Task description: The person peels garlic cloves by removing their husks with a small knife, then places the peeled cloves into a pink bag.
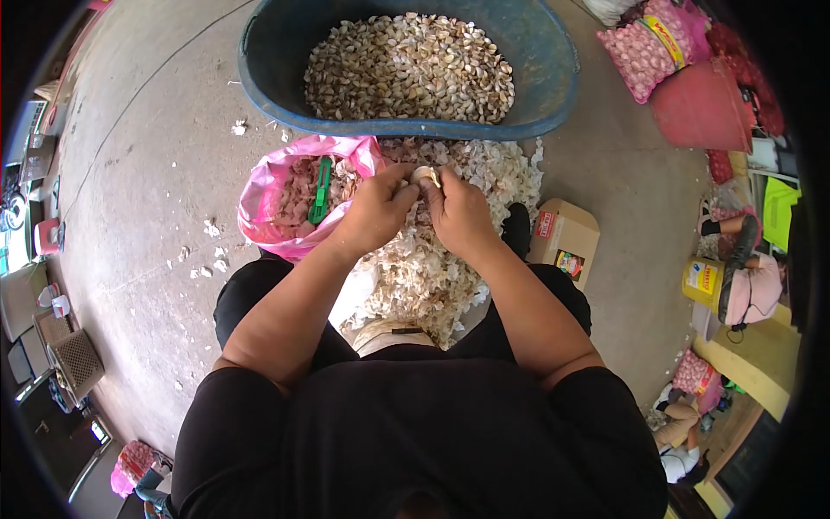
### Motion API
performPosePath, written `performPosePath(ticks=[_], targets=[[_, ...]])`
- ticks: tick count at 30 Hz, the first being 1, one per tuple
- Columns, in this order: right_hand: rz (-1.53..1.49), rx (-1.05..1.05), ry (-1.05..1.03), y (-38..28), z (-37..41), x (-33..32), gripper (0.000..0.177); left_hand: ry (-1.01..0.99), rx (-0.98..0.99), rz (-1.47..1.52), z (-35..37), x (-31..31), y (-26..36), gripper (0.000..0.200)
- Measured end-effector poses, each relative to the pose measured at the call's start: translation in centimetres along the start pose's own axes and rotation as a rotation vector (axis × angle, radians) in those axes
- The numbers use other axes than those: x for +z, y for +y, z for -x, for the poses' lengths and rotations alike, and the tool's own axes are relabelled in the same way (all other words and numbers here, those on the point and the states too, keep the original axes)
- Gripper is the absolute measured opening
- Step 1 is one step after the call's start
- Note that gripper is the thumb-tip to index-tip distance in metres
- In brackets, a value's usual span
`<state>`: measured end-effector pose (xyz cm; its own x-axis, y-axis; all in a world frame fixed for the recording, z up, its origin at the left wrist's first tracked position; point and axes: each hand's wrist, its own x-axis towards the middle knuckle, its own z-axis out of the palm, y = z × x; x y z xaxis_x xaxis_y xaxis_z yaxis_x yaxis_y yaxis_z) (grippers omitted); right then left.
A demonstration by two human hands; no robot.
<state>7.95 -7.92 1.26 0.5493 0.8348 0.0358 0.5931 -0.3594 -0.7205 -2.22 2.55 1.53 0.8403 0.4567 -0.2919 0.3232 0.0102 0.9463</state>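
Tub (545, 69), blue plastic, stands on the concrete floor (147, 173) straight ahead of the seated person, heaped with loose cloves (406, 65); it sits within arm's reach of the knees, likely so a hand can get to it without the person shifting. Skin pile (432, 268), pale and papery, spreads from the tub's near wall down between the legs, directly under the hands, probably where the husk falls. Pink bag (268, 186) lies open just beside the pile on the left, its mouth rolled back, more scraps inside. Cardboard box (566, 233) sits near the right knee, apart from the pile. Left hand (376, 212) and right hand (458, 212) meet above the pile, knuckles nearly touching. Green cutter (322, 190) rests in the bag's mouth, untouched. Garlic piece (425, 176), small and whitish, is pinched between the fingertips of both hands; fingers curled tight on it, thumbs pressed at the top, nothing else held.
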Motion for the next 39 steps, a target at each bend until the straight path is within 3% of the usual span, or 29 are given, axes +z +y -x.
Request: performPosePath(ticks=[2, 5, 8, 11, 14, 18, 21, 27, 30, 33, 36, 39], targets=[[-0.105, 0.067, -0.023, -0.1, -0.1, 0.2, 0.026, 0.033, 0.041, 0.215, -0.1, 0.8, -0.5, 0.026], [-0.249, 0.127, -0.073, -0.3, -0.2, 0.0, 0.027, 0.032, 0.069, 0.216, 0.1, 0.8, 0.3, 0.025], [-0.272, 0.111, -0.047, -0.9, -0.2, -0.5, 0.027, 0.068, 0.006, -0.085, -0.1, 0.2, -0.4, 0.025], [-0.182, 0.120, -0.009, -0.4, -0.5, 0.0, 0.028, 0.106, -0.002, -0.192, 0.2, 0.6, 1.0, 0.023], [-0.122, 0.081, 0.073, -0.1, -0.3, 0.9, 0.028, 0.290, 0.206, -0.008, -0.4, 2.1, -1.6, 0.020], [-0.175, 0.157, 0.091, -1.1, 0.0, 0.7, 0.029, 0.396, 0.145, -0.098, 0.0, 3.4, -0.7, 0.019], [-0.304, 0.101, 0.161, -0.9, 0.0, 1.0, 0.029, 0.424, 0.155, 0.054, -0.2, 3.7, -0.7, 0.020], [-0.433, 0.180, 0.100, -1.2, 0.1, 0.4, 0.031, 0.392, 0.144, 0.092, -0.1, 3.7, -0.4, 0.021], [-0.753, 0.293, 0.131, -1.8, 0.2, 0.7, 0.033, 0.402, 0.083, 0.443, -0.3, 4.5, 0.0, 0.022], [-0.459, 0.294, 0.118, 0.3, -0.3, 1.5, 0.033, 0.393, 0.074, 0.063, -0.1, 3.7, 0.0, 0.025], [-0.326, 0.275, 0.141, -0.2, -0.6, 1.2, 0.034, 0.419, 0.120, 0.166, -0.8, 4.1, -1.2, 0.027], [-0.475, 0.241, 0.182, 0.3, -0.4, 1.7, 0.037, 0.198, -0.161, 0.578, -0.7, 2.8, -0.6, 0.025]])
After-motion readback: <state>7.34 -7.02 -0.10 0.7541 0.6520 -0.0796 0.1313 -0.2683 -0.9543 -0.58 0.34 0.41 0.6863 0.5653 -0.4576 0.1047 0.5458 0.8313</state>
